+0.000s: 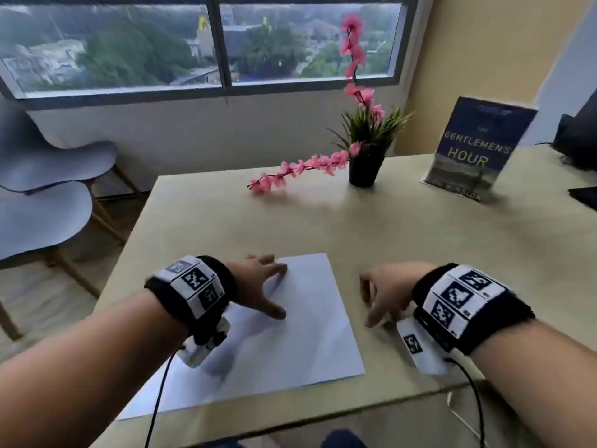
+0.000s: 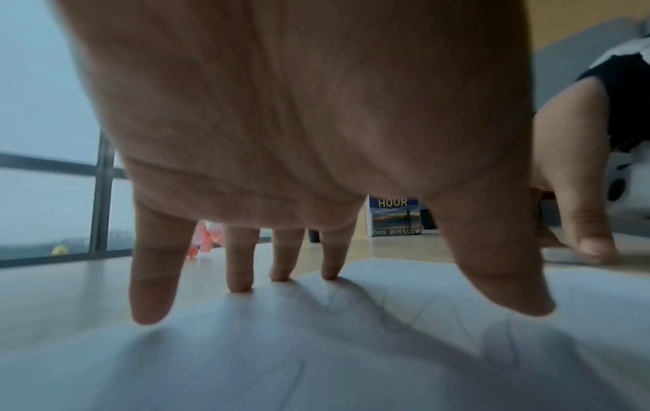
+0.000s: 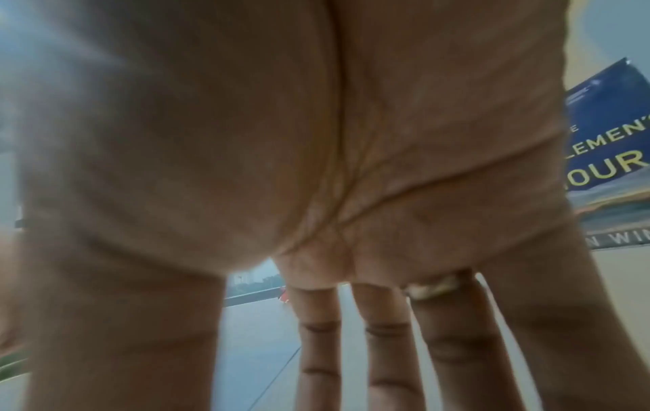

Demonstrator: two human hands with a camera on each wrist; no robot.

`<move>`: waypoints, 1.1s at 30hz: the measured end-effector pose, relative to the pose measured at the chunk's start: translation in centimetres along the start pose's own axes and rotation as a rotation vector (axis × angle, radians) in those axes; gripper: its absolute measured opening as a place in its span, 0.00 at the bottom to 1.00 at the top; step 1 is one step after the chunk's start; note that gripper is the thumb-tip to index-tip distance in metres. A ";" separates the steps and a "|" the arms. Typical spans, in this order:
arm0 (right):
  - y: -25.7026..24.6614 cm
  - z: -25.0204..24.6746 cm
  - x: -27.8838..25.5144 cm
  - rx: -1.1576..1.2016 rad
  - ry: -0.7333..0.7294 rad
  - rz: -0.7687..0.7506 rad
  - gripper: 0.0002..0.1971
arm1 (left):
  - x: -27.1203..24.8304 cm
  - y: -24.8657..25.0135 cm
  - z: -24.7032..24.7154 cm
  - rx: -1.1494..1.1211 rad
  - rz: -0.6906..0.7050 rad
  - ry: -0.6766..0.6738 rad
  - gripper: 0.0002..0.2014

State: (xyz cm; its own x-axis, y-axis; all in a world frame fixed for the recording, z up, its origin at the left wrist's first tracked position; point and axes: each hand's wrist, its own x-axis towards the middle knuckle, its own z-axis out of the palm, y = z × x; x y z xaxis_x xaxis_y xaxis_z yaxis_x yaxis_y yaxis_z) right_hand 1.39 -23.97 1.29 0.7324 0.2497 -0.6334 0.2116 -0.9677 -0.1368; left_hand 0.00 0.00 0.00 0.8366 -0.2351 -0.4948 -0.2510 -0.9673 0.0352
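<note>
A white sheet of paper [image 1: 290, 334] lies flat on the beige table [image 1: 420, 237] near its front edge. My left hand [image 1: 274, 291] is spread over the sheet's upper left part. In the left wrist view its fingertips [image 2: 241, 283] touch the paper [image 2: 316, 347], and the thumb points down at it. My right hand [image 1: 374, 299] is just right of the sheet, with its fingers pointing down at the table. In the right wrist view the right hand [image 3: 281, 139] shows straight, parted fingers with nothing in them and a ring on one finger.
A black pot with green leaves and pink blossom stems [image 1: 363, 169] stands at the back middle. A blue book [image 1: 475, 147] stands upright at the back right. Dark items [image 1: 584, 195] sit at the right edge. Grey chairs [image 1: 42, 205] stand left of the table.
</note>
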 end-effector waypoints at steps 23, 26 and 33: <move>-6.8 -1.5 4.0 0.004 0.324 -0.227 0.09 | -0.4 0.0 2.1 0.040 -0.040 -0.019 0.49; -7.3 -1.4 4.5 -0.018 0.347 -0.227 0.11 | -0.4 0.2 2.3 0.005 -0.038 -0.010 0.51; -7.3 -1.9 5.1 0.017 0.359 -0.140 0.11 | -0.1 -0.1 2.4 -0.017 -0.053 -0.030 0.52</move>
State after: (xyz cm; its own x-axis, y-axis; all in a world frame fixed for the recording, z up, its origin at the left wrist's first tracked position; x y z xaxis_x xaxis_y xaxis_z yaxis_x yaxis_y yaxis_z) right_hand 4.85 -15.57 0.52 0.8776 0.3727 -0.3014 0.3172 -0.9231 -0.2175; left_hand -1.24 0.32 -1.98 0.8333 -0.1807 -0.5225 -0.1982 -0.9799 0.0228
